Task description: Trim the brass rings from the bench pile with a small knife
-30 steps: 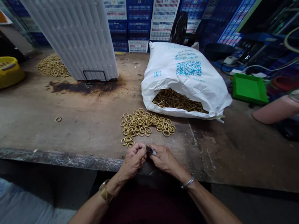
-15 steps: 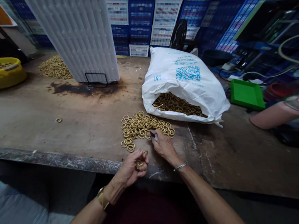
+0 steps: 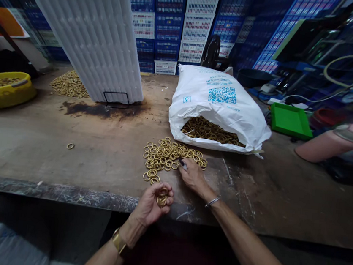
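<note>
Several loose brass rings point(image 3: 169, 155) lie in a small heap on the worn workbench point(image 3: 96, 161). My left hand point(image 3: 152, 204) is curled at the bench's front edge, closed round a few brass rings. My right hand point(image 3: 192, 174) reaches into the heap's near right side, fingers pinched on a small dark tool whose tip touches the rings. Behind the heap, a white sack point(image 3: 220, 105) lies on its side with its mouth open, full of the same rings.
A tall white ribbed panel point(image 3: 89, 29) leans at back left, with another ring pile point(image 3: 69, 84) beside it. A yellow tub point(image 3: 3, 89) sits far left, a green tray point(image 3: 289, 120) at right. One stray ring point(image 3: 70, 146) lies alone. Blue and white crates are stacked behind.
My hands were together at the bench edge a second ago. My right hand has since reached forward into the ring heap, while my left stayed near the edge holding rings.
</note>
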### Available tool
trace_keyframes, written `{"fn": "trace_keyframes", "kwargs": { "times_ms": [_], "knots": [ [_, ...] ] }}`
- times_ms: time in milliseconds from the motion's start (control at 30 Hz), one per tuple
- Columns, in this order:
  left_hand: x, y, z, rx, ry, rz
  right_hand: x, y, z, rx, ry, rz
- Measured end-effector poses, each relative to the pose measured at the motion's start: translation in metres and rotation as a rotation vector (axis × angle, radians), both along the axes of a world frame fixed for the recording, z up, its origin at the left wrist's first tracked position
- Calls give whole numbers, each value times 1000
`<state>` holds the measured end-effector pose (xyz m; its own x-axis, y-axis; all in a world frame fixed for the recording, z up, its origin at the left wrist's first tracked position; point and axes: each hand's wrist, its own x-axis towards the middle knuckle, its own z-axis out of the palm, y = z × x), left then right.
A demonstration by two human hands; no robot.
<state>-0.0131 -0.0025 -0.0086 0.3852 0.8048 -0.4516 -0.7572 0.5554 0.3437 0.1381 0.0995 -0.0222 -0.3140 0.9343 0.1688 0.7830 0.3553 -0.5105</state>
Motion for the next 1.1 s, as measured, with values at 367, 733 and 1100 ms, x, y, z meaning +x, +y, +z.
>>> {"fn": "trace_keyframes", "kwargs": {
  "times_ms": [367, 733, 1100],
  "knots": [
    [9, 12, 5, 103, 390, 108, 10, -30, 10, -570, 782, -246],
    [25, 10, 0, 647, 958, 92, -1, -42, 15, -827, 947, -265],
    [18, 13, 3, 318, 797, -53, -5, -48, 19, -726, 794, -161]
  ]
}}
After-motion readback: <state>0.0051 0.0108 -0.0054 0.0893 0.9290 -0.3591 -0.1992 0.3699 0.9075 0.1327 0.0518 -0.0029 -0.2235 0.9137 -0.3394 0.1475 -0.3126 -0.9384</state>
